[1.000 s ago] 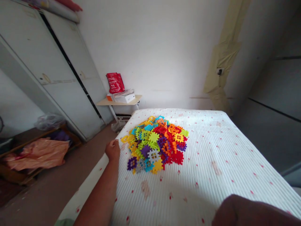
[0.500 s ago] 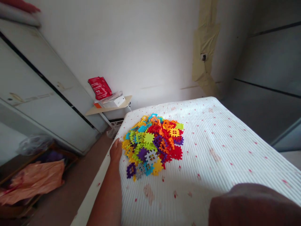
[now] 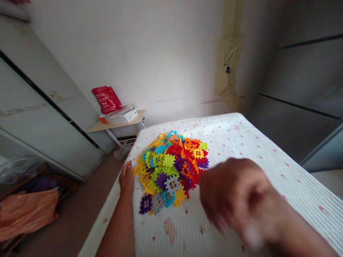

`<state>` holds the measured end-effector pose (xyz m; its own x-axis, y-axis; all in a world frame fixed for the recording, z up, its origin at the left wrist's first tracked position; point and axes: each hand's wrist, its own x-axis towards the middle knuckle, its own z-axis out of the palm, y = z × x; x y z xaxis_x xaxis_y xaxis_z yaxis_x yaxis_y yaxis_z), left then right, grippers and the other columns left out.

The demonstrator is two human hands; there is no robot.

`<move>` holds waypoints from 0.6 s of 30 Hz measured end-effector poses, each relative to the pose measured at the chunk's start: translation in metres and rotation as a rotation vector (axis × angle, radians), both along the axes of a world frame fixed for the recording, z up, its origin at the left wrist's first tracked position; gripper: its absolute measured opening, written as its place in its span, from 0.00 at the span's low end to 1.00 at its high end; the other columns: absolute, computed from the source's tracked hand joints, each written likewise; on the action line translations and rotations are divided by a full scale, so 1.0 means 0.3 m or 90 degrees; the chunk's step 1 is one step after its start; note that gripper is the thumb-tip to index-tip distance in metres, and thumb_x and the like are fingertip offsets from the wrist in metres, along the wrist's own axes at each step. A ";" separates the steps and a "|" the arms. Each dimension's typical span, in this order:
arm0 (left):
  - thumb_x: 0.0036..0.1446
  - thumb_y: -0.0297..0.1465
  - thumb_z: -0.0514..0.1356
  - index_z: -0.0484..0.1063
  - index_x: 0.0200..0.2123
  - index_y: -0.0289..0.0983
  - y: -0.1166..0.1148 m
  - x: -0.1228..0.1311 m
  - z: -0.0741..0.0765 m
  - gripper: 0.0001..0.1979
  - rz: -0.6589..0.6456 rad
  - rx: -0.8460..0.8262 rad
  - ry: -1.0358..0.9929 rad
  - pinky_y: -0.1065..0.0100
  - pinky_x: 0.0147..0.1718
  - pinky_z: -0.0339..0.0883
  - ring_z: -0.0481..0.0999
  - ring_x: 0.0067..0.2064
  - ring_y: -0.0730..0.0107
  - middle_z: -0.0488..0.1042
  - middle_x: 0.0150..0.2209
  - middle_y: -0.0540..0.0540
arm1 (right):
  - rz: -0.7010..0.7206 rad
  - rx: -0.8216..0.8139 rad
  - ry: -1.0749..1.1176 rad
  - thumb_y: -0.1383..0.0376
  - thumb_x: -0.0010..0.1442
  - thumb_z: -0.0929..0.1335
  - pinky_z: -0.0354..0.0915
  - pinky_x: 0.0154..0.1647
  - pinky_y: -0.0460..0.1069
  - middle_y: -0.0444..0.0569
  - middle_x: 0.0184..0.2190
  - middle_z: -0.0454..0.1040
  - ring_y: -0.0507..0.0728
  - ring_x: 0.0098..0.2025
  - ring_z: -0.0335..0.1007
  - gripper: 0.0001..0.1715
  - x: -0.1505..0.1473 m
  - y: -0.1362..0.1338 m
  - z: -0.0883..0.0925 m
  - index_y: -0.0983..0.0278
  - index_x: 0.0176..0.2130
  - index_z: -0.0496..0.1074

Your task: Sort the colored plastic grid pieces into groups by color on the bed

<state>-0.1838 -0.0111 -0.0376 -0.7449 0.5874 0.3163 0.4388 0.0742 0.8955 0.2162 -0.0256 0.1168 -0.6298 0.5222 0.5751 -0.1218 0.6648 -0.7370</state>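
A heap of colourful plastic interlocking pieces (image 3: 171, 167) lies on the white, ribbed bed cover (image 3: 230, 139). Red, orange, yellow, green, blue, purple and grey pieces overlap in it, some with window-like grids. At the heap's left side, near the bed edge, my left hand (image 3: 126, 178) rests on the cover; its fingers are partly visible and whether they grip anything is hidden. Over the cover to the right of the heap is my right hand (image 3: 233, 196), smeared by motion, its fingers curled downward and any contents not visible.
A small shelf (image 3: 136, 117) against the wall holds a red packet (image 3: 106, 100) and a white box (image 3: 128, 116). Pale cabinets stand at the left, with an orange cloth (image 3: 29, 214) low beside them. Grey panels rise at the right.
My right hand has come into view, moving up and left toward the heap's right side, where only a blurred dark shape showed before. The view has shifted slightly; my left hand remains beside the heap.
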 end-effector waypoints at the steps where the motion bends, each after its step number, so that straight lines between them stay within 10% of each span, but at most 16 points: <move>1: 0.52 0.43 0.53 0.71 0.47 0.36 -0.002 -0.004 -0.002 0.23 0.033 0.017 -0.032 0.58 0.53 0.61 0.70 0.51 0.58 0.73 0.47 0.42 | 0.012 0.006 -0.023 0.50 0.58 0.64 0.66 0.33 0.45 0.42 0.28 0.73 0.49 0.30 0.70 0.17 -0.056 0.056 -0.001 0.59 0.33 0.72; 5: 0.49 0.43 0.55 0.71 0.46 0.34 -0.004 -0.019 -0.012 0.24 0.065 0.074 -0.139 0.57 0.51 0.63 0.71 0.48 0.58 0.74 0.44 0.42 | -0.240 0.103 -0.171 0.64 0.59 0.63 0.64 0.43 0.50 0.47 0.37 0.75 0.53 0.40 0.69 0.10 -0.253 0.234 -0.119 0.62 0.38 0.73; 9: 0.50 0.42 0.55 0.71 0.44 0.33 -0.001 -0.038 -0.031 0.23 0.040 0.123 -0.165 0.56 0.53 0.60 0.72 0.48 0.60 0.74 0.44 0.41 | -0.310 0.172 -0.361 0.59 0.58 0.65 0.62 0.45 0.52 0.52 0.43 0.73 0.60 0.46 0.65 0.19 -0.339 0.283 -0.245 0.63 0.48 0.70; 18: 0.43 0.44 0.58 0.74 0.39 0.39 0.014 -0.066 -0.057 0.20 0.094 0.120 -0.220 0.52 0.48 0.67 0.74 0.47 0.54 0.76 0.39 0.46 | -0.322 0.261 -0.497 0.48 0.55 0.65 0.59 0.47 0.60 0.54 0.45 0.71 0.64 0.48 0.61 0.28 -0.427 0.260 -0.239 0.62 0.49 0.68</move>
